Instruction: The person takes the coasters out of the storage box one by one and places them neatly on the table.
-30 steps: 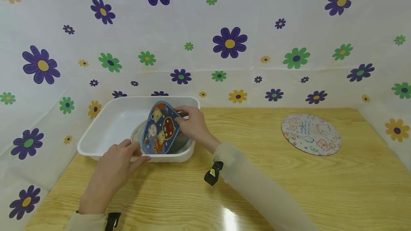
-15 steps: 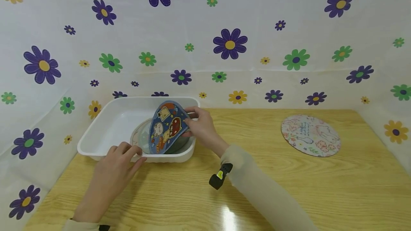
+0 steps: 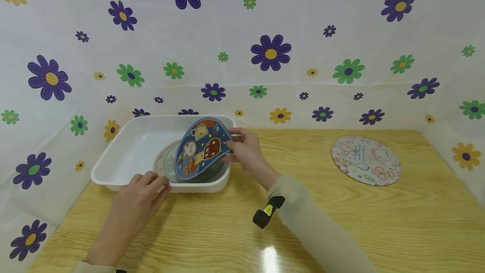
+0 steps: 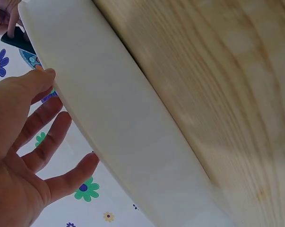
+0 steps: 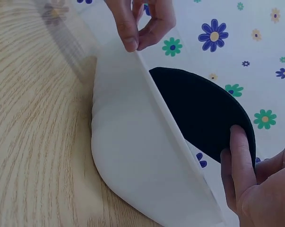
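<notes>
My right hand pinches the right edge of a blue cartoon-printed mat, thumb on the printed face and fingers behind. The mat leans tilted over the right part of a white plastic tub. From the right wrist view, the mat's plain dark underside shows under the fingers. My left hand holds the tub's front rim between thumb and fingers. Beneath the blue mat lie a pale round mat and a grey piece, both partly hidden.
A round pink-and-white mat with floral print lies flat on the wooden table at the right. The tub stands near the back left. Flower-patterned cloth hangs behind and along both sides.
My right hand has moved right, drawing the blue mat the same way and tilting it flatter. More of the pale mat underneath now shows. The left hand stays at the tub's front rim.
</notes>
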The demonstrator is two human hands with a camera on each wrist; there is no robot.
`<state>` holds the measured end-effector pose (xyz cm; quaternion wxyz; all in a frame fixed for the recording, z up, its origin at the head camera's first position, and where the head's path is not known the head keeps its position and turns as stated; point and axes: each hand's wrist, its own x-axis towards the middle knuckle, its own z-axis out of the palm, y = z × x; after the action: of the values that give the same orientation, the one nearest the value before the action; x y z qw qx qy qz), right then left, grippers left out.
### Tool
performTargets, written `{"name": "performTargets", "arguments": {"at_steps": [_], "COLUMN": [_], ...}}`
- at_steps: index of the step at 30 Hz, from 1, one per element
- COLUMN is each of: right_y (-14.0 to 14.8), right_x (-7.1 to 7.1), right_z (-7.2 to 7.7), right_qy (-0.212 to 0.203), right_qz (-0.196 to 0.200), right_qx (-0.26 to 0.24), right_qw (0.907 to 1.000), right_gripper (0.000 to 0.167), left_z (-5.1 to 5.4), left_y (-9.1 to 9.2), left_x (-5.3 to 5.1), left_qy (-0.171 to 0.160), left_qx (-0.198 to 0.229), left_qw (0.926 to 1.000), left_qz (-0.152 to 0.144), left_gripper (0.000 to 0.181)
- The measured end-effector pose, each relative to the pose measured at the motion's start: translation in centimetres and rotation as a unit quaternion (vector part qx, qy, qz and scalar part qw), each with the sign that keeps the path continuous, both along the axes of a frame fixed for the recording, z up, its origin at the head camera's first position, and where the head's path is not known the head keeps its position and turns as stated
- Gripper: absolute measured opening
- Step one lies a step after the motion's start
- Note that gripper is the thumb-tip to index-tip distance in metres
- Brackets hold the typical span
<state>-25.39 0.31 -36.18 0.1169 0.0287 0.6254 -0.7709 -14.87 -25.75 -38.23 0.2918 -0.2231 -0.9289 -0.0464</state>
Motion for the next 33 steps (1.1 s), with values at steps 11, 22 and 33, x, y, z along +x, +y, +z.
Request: {"name": "performTargets", "arguments": {"at_steps": [11, 22, 33], "right_y": [1.9, 3.9, 5.2], "right_x": [1.0, 1.6, 2.3], "right_z": [0.0, 0.5, 0.6], "right_qy": [0.003, 0.011, 0.016], "right_qz": [-0.013, -0.032, -0.038], "right_qx": [-0.005, -0.012, -0.013], "right_qw": [0.9999, 0.9993, 0.9991], "right_gripper": [0.036, 0.036, 0.037], "left_z": [-0.4, -0.1, 0.3], "left_y": [-0.3, 0.2, 0.3], "left_x": [0.3, 0.1, 0.0], "left_qy": [0.037, 0.017, -0.003], "left_qx": [0.005, 0.01, 0.009], "left_qw": [0.999, 0.9998, 0.9999], "left_qz": [-0.024, 0.0, 0.007], "left_gripper": [0.057, 0.023, 0.02]}}
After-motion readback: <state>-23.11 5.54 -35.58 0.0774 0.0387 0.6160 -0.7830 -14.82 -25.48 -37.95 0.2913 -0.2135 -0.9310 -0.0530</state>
